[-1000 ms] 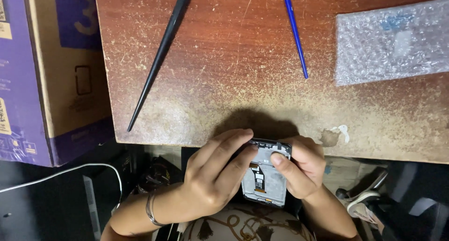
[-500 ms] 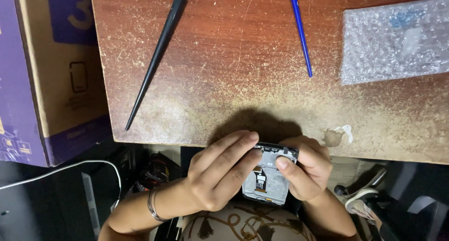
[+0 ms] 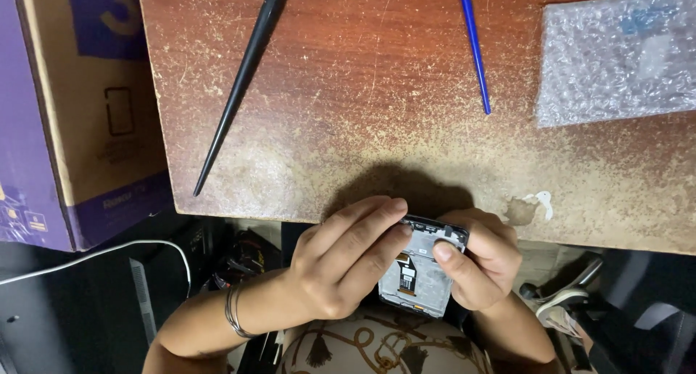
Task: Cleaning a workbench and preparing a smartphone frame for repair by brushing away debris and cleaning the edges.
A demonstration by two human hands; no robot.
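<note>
- Left hand and right hand pinch an opened phone between them, just below the worktop edge.
- Black stick and blue pen lie beyond the phone.

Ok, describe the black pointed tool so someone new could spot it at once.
Start at the worn reddish-brown table. On its left part lies the black pointed tool, slanting towards the near edge. Unlike the blue stick to its right, it is black, thicker, and tapers to a point.
</note>
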